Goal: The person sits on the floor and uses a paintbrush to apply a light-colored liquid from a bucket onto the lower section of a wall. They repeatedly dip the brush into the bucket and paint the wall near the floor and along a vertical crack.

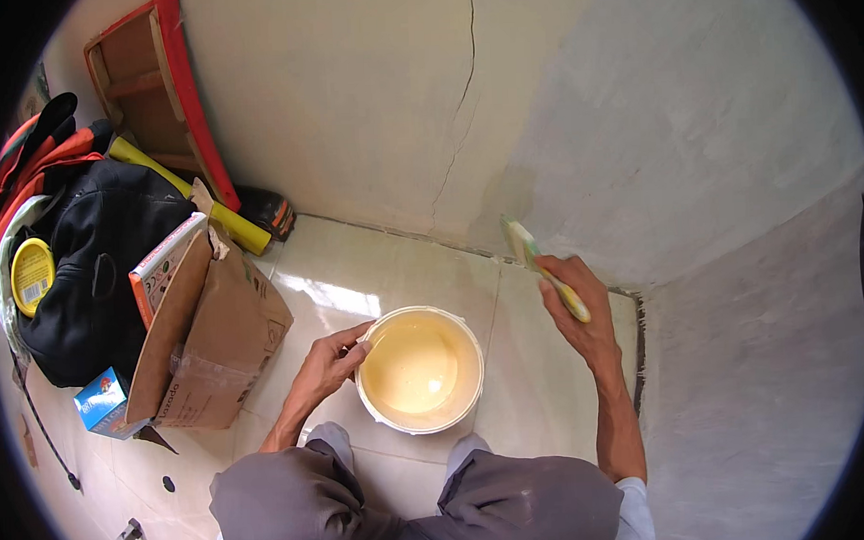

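My right hand grips the handle of a paintbrush. Its bristles are at the foot of the wall, just above the floor joint; whether they touch the plaster I cannot tell. With my left hand I hold the rim of a round white plastic bucket, thumb over the edge. Cream-coloured paint lies in the bucket, which is in front of my feet. Cream covers the wall's left part, crossed by a long crack; the right part is bare grey.
To my left stands an open cardboard box. Beside it are a black cloth bag or garment, a yellow tub, a blue box and a yellow tube. A red-edged wooden panel leans on the wall. Tiles cover the floor.
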Demonstrator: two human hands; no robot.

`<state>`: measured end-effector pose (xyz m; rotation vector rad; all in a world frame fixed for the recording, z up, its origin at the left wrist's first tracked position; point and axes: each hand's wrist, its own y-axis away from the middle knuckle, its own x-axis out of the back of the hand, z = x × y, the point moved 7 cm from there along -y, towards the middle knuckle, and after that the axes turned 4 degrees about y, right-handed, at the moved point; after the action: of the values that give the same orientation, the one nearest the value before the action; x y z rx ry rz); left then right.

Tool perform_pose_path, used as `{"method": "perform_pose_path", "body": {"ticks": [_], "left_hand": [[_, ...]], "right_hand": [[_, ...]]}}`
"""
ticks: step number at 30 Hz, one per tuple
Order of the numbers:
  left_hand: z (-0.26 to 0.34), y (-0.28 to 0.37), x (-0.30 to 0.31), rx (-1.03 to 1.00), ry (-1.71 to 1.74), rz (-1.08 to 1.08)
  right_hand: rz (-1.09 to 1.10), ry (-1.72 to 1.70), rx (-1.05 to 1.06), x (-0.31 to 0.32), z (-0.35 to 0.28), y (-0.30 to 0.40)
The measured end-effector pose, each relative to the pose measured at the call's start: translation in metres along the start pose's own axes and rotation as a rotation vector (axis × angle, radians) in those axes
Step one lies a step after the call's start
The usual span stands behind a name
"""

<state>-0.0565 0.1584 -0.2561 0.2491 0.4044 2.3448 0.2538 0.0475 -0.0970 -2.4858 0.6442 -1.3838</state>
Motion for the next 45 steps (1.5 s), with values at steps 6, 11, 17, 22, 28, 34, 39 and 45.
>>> {"method": "perform_pose_path", "body": {"ticks": [6, 11, 17, 22, 28, 34, 39, 45], "left_hand": [[-0.001, 0.001, -0.001, -0.003, 0.05, 0.012], [0.0, -0.001, -0.004, -0.05, 0.073, 0.007], [-0.002, 0.002, 0.003, -0.037, 0.06, 0.03], [-0.006, -0.002, -0.003, -0.054, 0.091, 0.019], [-0.004, -0.001, 0.0, -0.052, 0.082, 0.027], [-0.001, 0.0, -0.001, -0.052, 0.064, 0.025], [0.001, 0.0, -0.002, -0.03, 0.07, 0.024], [0.001, 0.006, 0.004, -0.022, 0.077, 0.042]], "right_hand": [[-0.155, 0.298, 0.094, -0.012, -0.008, -0.051], [-0.012, 0.335, 0.14, 0.027, -0.046, -0.081], [0.267, 0.465, 0.373, 0.057, -0.106, -0.088], [0.187, 0.766, 0.469, 0.0, -0.061, -0.056], [-0.108, 0.651, 0.33, -0.06, -0.02, -0.032], [-0.049, 0.4, 0.211, -0.006, -0.041, -0.068], [0.184, 0.41, 0.389, 0.083, -0.112, -0.121], [0.433, 0.628, 0.606, 0.121, -0.172, -0.14]]}}
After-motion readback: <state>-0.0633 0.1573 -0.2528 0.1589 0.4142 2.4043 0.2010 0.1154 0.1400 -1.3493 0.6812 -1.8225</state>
